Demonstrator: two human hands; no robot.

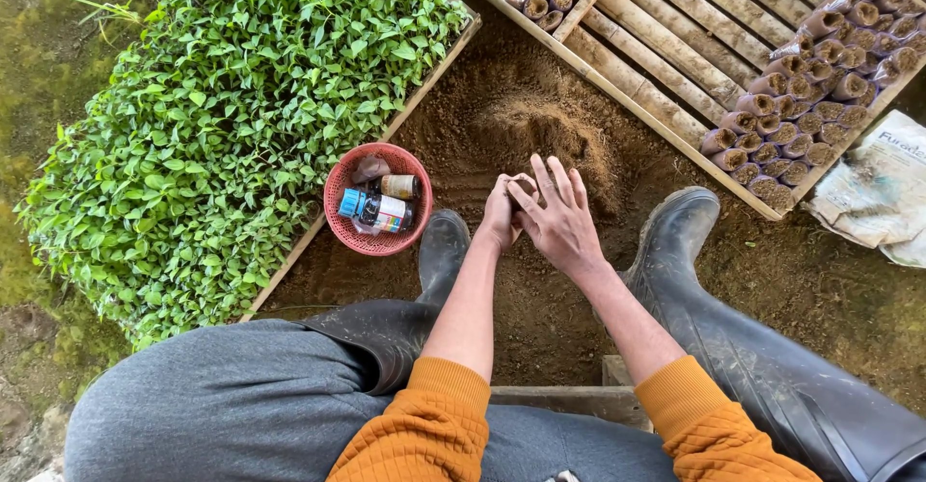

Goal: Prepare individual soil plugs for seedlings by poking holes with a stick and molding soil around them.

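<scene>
My left hand (500,214) is wrapped around a small soil-filled seedling bag (521,191), held upright above the dirt between my rubber boots. My right hand (559,217) lies flat over the bag's top with fingers spread, covering most of it. A mound of loose brown soil (555,135) rises just beyond both hands.
A red plastic basket (340,221) with small bottles sits left of my hands. A bed of green seedlings (241,106) fills the left side. A bamboo-slat frame (675,48) holds rows of filled bags (810,96) at upper right. A white sack (883,188) lies at the right edge.
</scene>
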